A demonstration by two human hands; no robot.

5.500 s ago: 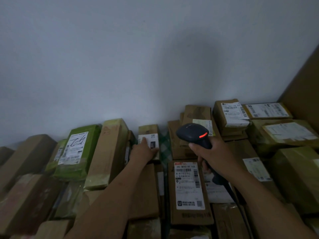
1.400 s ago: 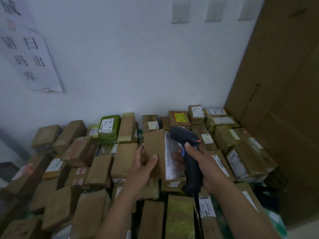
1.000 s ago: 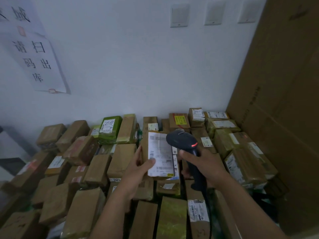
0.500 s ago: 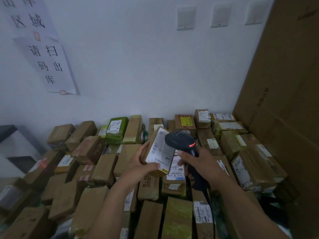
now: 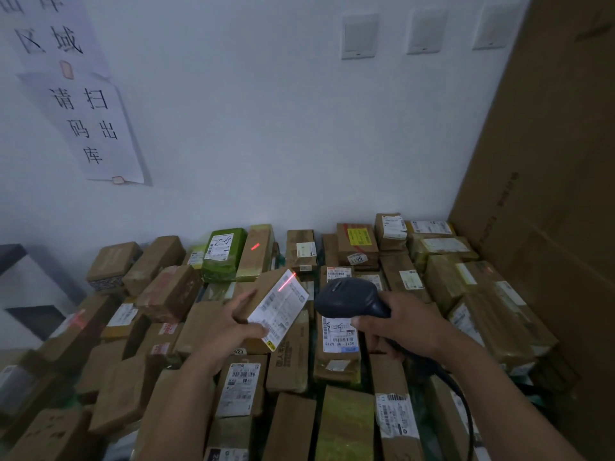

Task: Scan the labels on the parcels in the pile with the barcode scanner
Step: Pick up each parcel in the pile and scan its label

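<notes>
Left hand (image 5: 229,334) clamps the tilted parcel (image 5: 264,287); right hand (image 5: 409,324), curled round the scanner (image 5: 349,296), aims left at the label (image 5: 283,309), catching its far corner.

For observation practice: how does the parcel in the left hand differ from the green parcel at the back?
The held parcel is brown; the green parcel has green wrapping. The left hand grips the held parcel tilted; the green parcel lies in the pile. A red line from the scanner crosses the held parcel's label, not the green parcel's. Both carry white labels.
</notes>
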